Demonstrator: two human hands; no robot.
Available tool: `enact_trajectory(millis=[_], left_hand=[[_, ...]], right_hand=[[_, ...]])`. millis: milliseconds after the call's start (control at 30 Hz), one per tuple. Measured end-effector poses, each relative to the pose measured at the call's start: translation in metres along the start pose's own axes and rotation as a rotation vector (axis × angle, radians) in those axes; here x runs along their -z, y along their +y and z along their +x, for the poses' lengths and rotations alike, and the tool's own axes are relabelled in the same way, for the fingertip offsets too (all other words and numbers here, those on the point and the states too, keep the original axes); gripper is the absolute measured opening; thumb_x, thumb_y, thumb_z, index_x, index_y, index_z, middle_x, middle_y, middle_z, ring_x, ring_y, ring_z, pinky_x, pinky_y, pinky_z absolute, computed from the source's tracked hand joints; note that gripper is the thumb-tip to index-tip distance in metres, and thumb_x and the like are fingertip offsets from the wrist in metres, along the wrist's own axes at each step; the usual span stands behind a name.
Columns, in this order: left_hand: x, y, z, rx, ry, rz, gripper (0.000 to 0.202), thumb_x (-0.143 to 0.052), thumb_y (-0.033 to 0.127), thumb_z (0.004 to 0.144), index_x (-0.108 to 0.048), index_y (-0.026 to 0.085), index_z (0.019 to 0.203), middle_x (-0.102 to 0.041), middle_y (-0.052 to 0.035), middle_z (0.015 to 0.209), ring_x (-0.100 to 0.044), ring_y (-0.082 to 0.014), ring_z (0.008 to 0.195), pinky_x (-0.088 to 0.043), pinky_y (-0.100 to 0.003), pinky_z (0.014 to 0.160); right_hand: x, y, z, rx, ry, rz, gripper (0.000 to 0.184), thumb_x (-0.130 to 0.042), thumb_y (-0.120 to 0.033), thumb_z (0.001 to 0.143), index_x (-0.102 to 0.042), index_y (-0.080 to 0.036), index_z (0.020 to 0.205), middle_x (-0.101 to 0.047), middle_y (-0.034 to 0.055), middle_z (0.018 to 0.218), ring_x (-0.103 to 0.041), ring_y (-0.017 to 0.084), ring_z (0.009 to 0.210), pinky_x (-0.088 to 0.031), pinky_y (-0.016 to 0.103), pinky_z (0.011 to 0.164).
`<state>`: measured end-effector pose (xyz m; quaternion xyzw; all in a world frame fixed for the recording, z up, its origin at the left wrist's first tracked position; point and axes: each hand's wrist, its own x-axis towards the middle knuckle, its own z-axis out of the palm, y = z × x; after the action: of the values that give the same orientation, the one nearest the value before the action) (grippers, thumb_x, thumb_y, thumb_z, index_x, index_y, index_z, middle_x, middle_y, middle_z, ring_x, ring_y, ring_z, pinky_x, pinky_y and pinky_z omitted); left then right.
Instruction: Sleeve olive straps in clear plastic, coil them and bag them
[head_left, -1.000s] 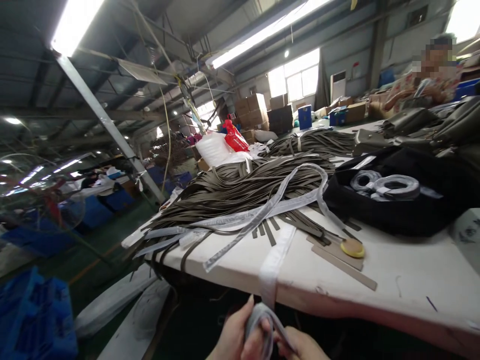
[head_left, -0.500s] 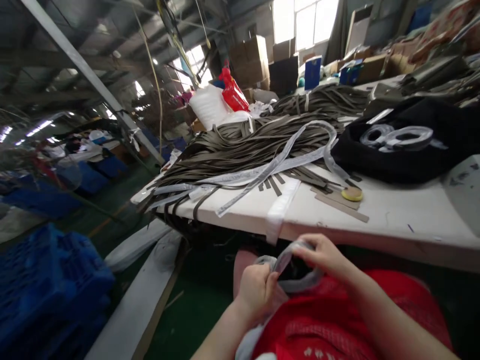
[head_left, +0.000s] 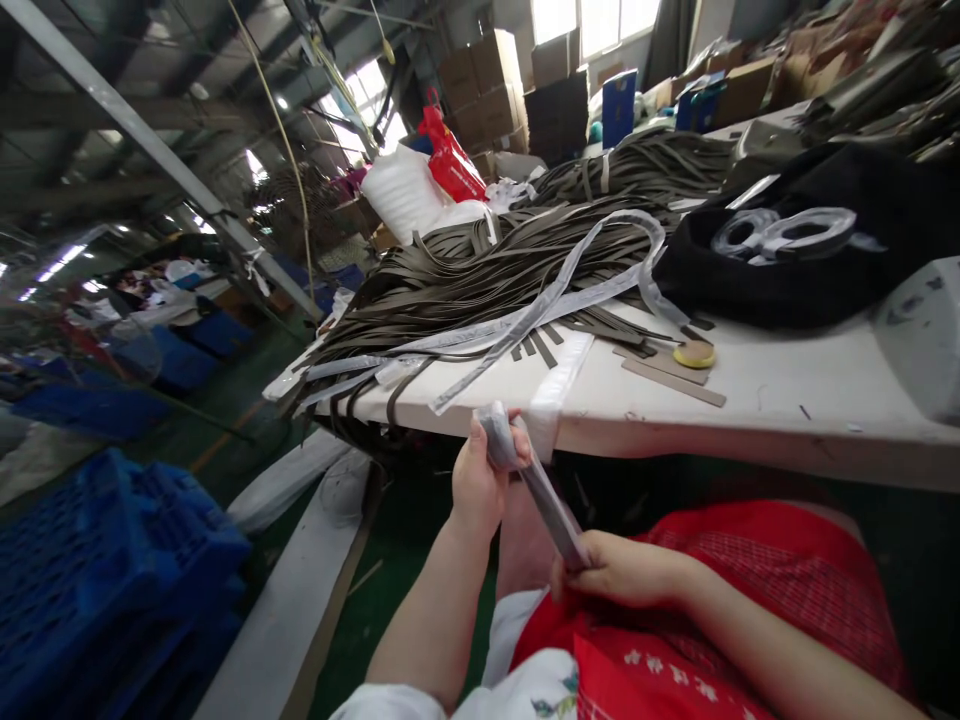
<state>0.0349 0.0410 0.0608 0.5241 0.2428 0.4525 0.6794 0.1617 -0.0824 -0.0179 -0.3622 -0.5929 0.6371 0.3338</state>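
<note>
A grey strap in a clear plastic sleeve (head_left: 551, 505) runs slantwise between my two hands, in front of the table edge. My left hand (head_left: 480, 480) is closed around its coiled upper end, which loops over the fingers. Lower and to the right, my right hand (head_left: 611, 568) is closed on the strap's other stretch, near the red apron (head_left: 720, 600). On the table (head_left: 780, 390) lies another long sleeved strap (head_left: 525, 320) with a curved end. It rests across a large heap of dark flat straps (head_left: 465, 270).
Rolled clear-sleeved straps (head_left: 810, 235) lie on a black cloth (head_left: 720, 290) at the right. A yellow tape measure (head_left: 694, 355) sits on brown strips. Blue plastic pallets (head_left: 112, 560) stand at the lower left. A red bag (head_left: 454, 160) rests behind the heap.
My left hand has risen with the coiled end. My right hand has moved down, and the strap between them now runs straight instead of looping. The view has shifted slightly.
</note>
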Motion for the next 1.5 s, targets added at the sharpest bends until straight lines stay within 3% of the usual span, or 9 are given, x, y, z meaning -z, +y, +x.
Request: enact_trajectory(millis=[200, 333, 467, 567, 700, 967, 1167, 1333, 1500], left_hand=[[0.013, -0.053, -0.017, -0.272, -0.272, 0.914, 0.065, -0.027, 0.071, 0.091, -0.061, 0.016, 0.088, -0.063, -0.0100, 0.079, -0.059, -0.0228, 0.072, -0.045, -0.038, 0.076], [0.004, -0.065, -0.042, 0.108, -0.527, 0.836, 0.063, -0.028, 0.069, 0.092, -0.059, 0.018, 0.074, -0.055, -0.0037, 0.059, -0.052, -0.0165, 0.054, -0.039, -0.030, 0.057], [0.000, -0.059, -0.047, 0.578, -0.427, 0.308, 0.071, -0.028, 0.072, 0.091, -0.064, 0.011, 0.077, -0.047, 0.0007, 0.042, -0.039, -0.0103, 0.037, -0.030, -0.024, 0.044], [0.000, -0.053, -0.044, 0.700, -0.329, 0.052, 0.073, -0.033, 0.071, 0.091, -0.066, 0.008, 0.073, -0.041, 0.0017, 0.035, -0.033, -0.0083, 0.031, -0.027, -0.024, 0.040], [0.001, -0.036, -0.034, 0.693, -0.211, -0.201, 0.073, -0.028, 0.063, 0.096, -0.069, 0.005, 0.079, -0.038, 0.0018, 0.035, -0.036, -0.0096, 0.032, -0.030, -0.023, 0.041], [0.047, 0.001, 0.002, 0.253, 0.201, -0.380, 0.051, -0.032, 0.039, 0.101, -0.068, 0.004, 0.095, -0.056, -0.0035, 0.063, -0.053, -0.0121, 0.058, -0.046, -0.025, 0.063], [0.049, -0.037, 0.004, -0.010, 0.475, -0.040, 0.040, -0.047, 0.051, 0.095, -0.059, 0.013, 0.104, -0.065, -0.0069, 0.085, -0.061, -0.0167, 0.075, -0.047, -0.033, 0.079], [0.020, -0.090, -0.033, -0.075, 0.081, 0.739, 0.035, -0.059, 0.051, 0.086, -0.062, 0.016, 0.091, -0.065, -0.0129, 0.091, -0.061, -0.0282, 0.092, -0.042, -0.039, 0.089], [0.011, -0.103, -0.050, 0.152, -0.305, 0.938, 0.038, -0.057, 0.056, 0.085, -0.061, 0.019, 0.076, -0.060, -0.0079, 0.072, -0.060, -0.0263, 0.075, -0.042, -0.034, 0.074]], right_hand=[[0.026, -0.041, -0.042, 0.162, 0.122, 0.273, 0.021, -0.059, -0.027, 0.083, -0.074, -0.012, 0.080, -0.066, 0.0055, 0.074, -0.056, 0.013, 0.060, -0.046, 0.023, 0.056], [0.076, -0.014, -0.049, -0.024, 0.573, -0.032, 0.024, -0.063, -0.035, 0.077, -0.071, -0.014, 0.082, -0.066, 0.0053, 0.070, -0.060, 0.018, 0.062, -0.050, 0.028, 0.058], [0.086, 0.010, -0.039, 0.029, 0.907, -0.564, 0.048, -0.062, -0.022, 0.069, -0.065, -0.018, 0.116, -0.066, 0.0112, 0.116, -0.061, 0.030, 0.109, -0.046, 0.044, 0.100], [0.067, 0.018, -0.023, 0.134, 0.676, -0.584, 0.064, -0.057, -0.015, 0.069, -0.054, -0.020, 0.132, -0.060, 0.0109, 0.131, -0.057, 0.027, 0.119, -0.041, 0.043, 0.106], [0.048, 0.038, 0.003, -0.011, 0.500, -0.336, 0.030, -0.056, -0.035, 0.085, -0.064, -0.017, 0.106, -0.071, 0.0082, 0.098, -0.064, 0.025, 0.093, -0.050, 0.037, 0.085], [0.045, 0.059, 0.006, -0.220, 0.226, -0.012, 0.052, -0.052, -0.066, 0.086, -0.061, -0.014, 0.085, -0.061, 0.0005, 0.061, -0.053, 0.013, 0.053, -0.043, 0.026, 0.056], [0.023, 0.013, 0.002, -0.091, 0.032, 0.094, 0.048, -0.047, -0.060, 0.093, -0.064, -0.015, 0.093, -0.055, -0.0034, 0.057, -0.042, 0.009, 0.048, -0.034, 0.021, 0.050], [0.042, 0.001, -0.011, -0.027, 0.247, 0.212, 0.047, -0.058, -0.060, 0.086, -0.061, -0.015, 0.075, -0.048, -0.0050, 0.047, -0.037, 0.008, 0.043, -0.034, 0.023, 0.050], [0.075, 0.025, -0.033, -0.202, 0.462, -0.036, 0.043, -0.066, -0.058, 0.079, -0.061, -0.016, 0.072, -0.057, -0.0007, 0.052, -0.046, 0.012, 0.044, -0.034, 0.024, 0.045]])
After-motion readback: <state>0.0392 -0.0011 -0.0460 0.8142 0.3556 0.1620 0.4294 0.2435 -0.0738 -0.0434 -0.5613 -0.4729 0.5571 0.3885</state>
